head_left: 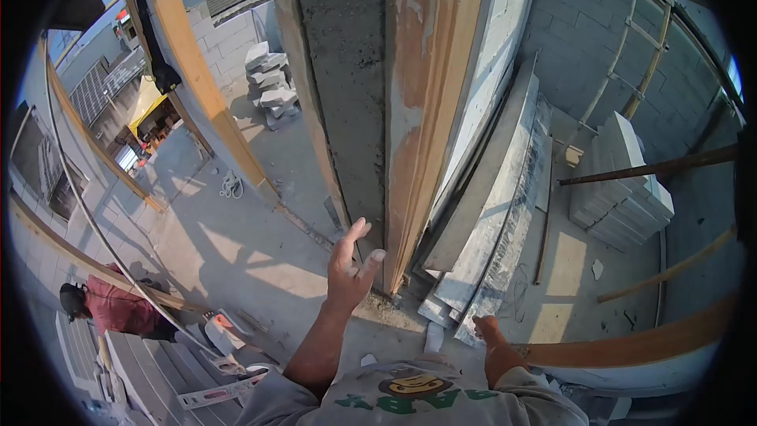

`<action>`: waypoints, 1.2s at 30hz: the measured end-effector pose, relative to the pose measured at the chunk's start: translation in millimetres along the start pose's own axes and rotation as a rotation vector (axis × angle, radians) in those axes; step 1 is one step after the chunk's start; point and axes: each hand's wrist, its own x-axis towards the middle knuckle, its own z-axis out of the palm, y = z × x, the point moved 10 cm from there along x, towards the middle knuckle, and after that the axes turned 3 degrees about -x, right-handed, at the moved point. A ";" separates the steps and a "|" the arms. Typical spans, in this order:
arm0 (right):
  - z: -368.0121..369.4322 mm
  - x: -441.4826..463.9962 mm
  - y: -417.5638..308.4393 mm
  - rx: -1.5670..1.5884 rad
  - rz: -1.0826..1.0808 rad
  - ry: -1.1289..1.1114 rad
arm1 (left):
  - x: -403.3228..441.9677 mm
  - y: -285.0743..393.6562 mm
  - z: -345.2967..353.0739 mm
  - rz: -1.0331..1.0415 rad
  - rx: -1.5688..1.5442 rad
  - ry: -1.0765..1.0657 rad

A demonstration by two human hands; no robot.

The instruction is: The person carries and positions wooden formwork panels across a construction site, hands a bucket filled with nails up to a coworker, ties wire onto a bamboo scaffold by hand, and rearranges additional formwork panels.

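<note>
Standing upright just beyond the left hand (349,272), the grey mortar-faced column (344,71) has its long axis running from the floor up and out of view. Left hand is the nearer one: raised in front of the column's lower end, thumb apart from the fingers, nothing in it. Can't tell whether the fingertips touch the mortar or stop short. A thin timber edge (306,79) borders the mortar face on the left, a stained wooden board (408,150) on the right, both along the same axis. Right hand (493,334) is low, near and to the right, well apart from the column; fingers look partly curled, nothing visible in it, exact state unclear. Nearest to it are the long grey slabs (487,213), running near to far right of the column. Farther right: a block stack (619,181). Near left: a person (122,304) in a red top, well apart from both hands.
</note>
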 end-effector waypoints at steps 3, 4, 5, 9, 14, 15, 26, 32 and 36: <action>24.2 -36.6 1.8 0.072 0.154 -0.044 | -79.1 -79.7 -54.1 -0.293 -0.035 0.006; 36.0 -41.3 -5.6 0.054 0.177 -0.063 | -111.2 -110.8 -69.1 -0.404 -0.076 -0.006; 48.6 -47.7 -11.7 0.043 0.207 -0.078 | -149.4 -150.9 -92.4 -0.494 -0.033 0.060; 100.8 -57.4 -89.5 -0.016 0.039 -0.140 | -270.7 -248.9 -167.4 -0.804 -0.207 0.309; 171.9 -2.5 -190.1 -0.346 -0.310 -0.105 | -269.0 -266.7 -200.2 -0.898 -0.446 0.572; 186.2 3.8 -205.0 -0.397 -0.345 -0.144 | -253.4 -264.4 -203.4 -0.890 -0.422 0.555; 280.6 -145.7 -495.2 -0.655 -0.674 -0.266 | -190.2 -362.7 -252.5 -1.047 -0.385 0.409; 314.9 -115.6 -590.4 -0.576 -0.809 -0.248 | -86.8 -404.4 -335.3 -0.977 -0.255 0.430; 301.7 -90.9 -611.4 -0.514 -0.689 -0.144 | -38.6 -448.9 -355.5 -1.024 -0.263 0.346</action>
